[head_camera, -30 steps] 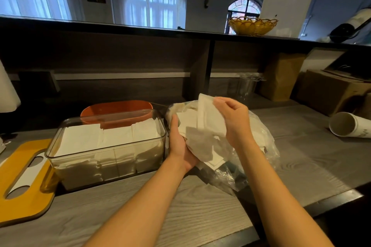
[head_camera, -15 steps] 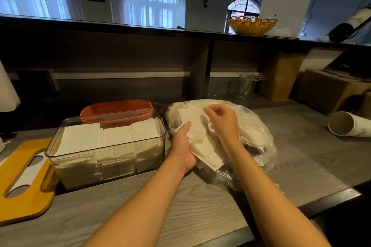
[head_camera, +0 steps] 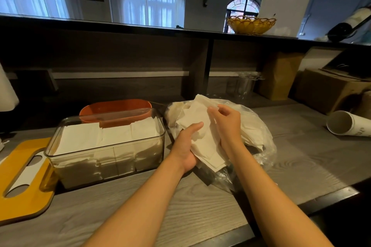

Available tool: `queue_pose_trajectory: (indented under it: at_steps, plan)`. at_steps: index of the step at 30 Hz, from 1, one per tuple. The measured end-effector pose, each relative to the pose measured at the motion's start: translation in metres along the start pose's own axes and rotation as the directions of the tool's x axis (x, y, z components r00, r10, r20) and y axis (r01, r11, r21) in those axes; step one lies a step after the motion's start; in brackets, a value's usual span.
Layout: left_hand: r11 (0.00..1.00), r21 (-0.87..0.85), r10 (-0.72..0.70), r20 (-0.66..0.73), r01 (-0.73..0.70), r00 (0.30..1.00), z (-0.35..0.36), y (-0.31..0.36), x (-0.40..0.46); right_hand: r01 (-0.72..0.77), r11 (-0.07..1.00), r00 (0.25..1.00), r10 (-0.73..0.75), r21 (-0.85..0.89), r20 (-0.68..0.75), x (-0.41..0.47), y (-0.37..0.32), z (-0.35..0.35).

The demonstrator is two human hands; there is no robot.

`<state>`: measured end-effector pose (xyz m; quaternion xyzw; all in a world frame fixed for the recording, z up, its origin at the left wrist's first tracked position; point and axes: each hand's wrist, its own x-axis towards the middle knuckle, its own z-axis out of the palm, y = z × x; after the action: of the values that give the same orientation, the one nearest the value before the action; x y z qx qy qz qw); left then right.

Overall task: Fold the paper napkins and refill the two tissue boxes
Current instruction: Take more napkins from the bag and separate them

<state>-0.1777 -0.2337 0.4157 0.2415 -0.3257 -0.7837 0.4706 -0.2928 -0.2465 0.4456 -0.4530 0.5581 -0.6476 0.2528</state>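
Since the half-second-earlier frame, the right hand [head_camera: 224,124] had lifted slightly, its fingertips pinching the top edge of one thin white paper napkin [head_camera: 198,106] and peeling it up. The left hand [head_camera: 185,144] cupped the loose sheaf of white napkins [head_camera: 202,144] from below, thumb laid across the top — a curled hold, not a tight one.

Such paper looked very light, soft and easy to tear or crease; sheets probably cling together, so a corner or edge pinch seemed the sensible place to take one, with the stack supported underneath.

Both hands worked over the crinkled clear plastic bag [head_camera: 259,136] of napkins lying on the grey wood-grain worktop [head_camera: 180,212]. Just to the left stood the clear rectangular tissue box [head_camera: 108,158], already packed with folded napkins, and behind it an orange plastic tissue box [head_camera: 116,106]. A yellow slotted lid [head_camera: 22,182] lay further left. Off to the right, well apart, a white paper cup [head_camera: 347,126] lay on its side — nothing blocked the short path to the boxes.
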Motion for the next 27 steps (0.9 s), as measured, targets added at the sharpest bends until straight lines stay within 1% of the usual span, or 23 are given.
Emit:
queue_pose_trajectory:
  at_steps: [3,6,8,11,14,16,17,19,20,21,22,23,24,25,26,27]
  plan:
    - [0.994,0.112,0.003,-0.051,0.003,0.999,-0.004,-0.001,0.002,-0.009,1.000,0.997,0.011,0.029,-0.073,0.002,-0.002,-0.002]
    - [0.978,0.209,0.011,-0.005,-0.009,1.000,-0.004,-0.002,0.004,-0.025,0.988,0.984,0.052,0.150,-0.173,0.008,-0.010,-0.015]
    - [0.971,0.240,0.012,-0.001,-0.012,1.000,-0.003,-0.005,0.004,0.008,0.987,0.973,0.030,0.160,-0.228,0.015,-0.013,-0.028]
    - [0.973,0.232,0.024,-0.006,-0.021,1.000,-0.001,-0.007,0.004,-0.002,0.971,0.964,0.065,0.239,-0.257,0.021,-0.012,-0.039]
    - [0.991,0.130,0.040,-0.074,-0.030,0.996,-0.003,-0.005,0.006,-0.016,0.947,0.964,0.100,0.321,-0.246,0.021,-0.015,-0.043]
    - [0.994,0.077,0.087,-0.169,-0.074,0.982,-0.003,-0.002,0.007,-0.035,0.895,0.978,0.122,0.445,-0.167,0.020,-0.021,-0.046]
    - [0.994,0.050,0.107,-0.214,-0.099,0.971,-0.004,-0.001,0.009,-0.061,0.843,0.988,0.129,0.534,-0.090,0.019,-0.024,-0.048]
    - [0.990,0.002,0.133,-0.280,-0.138,0.951,-0.005,0.001,0.011,-0.173,0.714,0.985,0.129,0.678,0.116,0.014,-0.032,-0.049]
    - [0.989,-0.016,0.132,-0.312,-0.145,0.941,-0.004,0.002,0.011,-0.239,0.678,0.969,0.120,0.695,0.216,0.009,-0.035,-0.048]
    - [0.988,-0.044,0.128,-0.328,-0.151,0.936,-0.004,0.002,0.010,-0.280,0.706,0.951,0.112,0.651,0.288,0.007,-0.035,-0.045]
    - [0.984,-0.087,0.124,-0.312,-0.158,0.942,-0.003,0.003,0.010,-0.278,0.798,0.939,0.110,0.535,0.324,0.005,-0.035,-0.040]
    - [0.976,-0.155,0.105,-0.279,-0.152,0.955,-0.002,0.003,0.009,-0.207,0.919,0.945,0.099,0.335,0.312,0.004,-0.031,-0.035]
    - [0.967,-0.218,0.074,-0.246,-0.130,0.966,-0.001,0.004,0.006,-0.100,0.989,0.956,0.065,0.110,0.285,0.004,-0.025,-0.030]
    - [0.960,-0.260,0.046,-0.227,-0.106,0.973,-0.002,0.005,0.005,-0.005,0.997,0.962,0.025,-0.072,0.272,0.004,-0.017,-0.024]
    - [0.959,-0.266,0.039,-0.211,-0.095,0.977,-0.002,0.005,0.006,0.028,0.983,0.963,0.022,-0.181,0.268,0.003,-0.011,-0.019]
    - [0.967,-0.240,0.039,-0.199,-0.087,0.979,-0.002,0.005,0.005,0.005,0.972,0.966,0.055,-0.233,0.252,0.001,-0.006,-0.015]
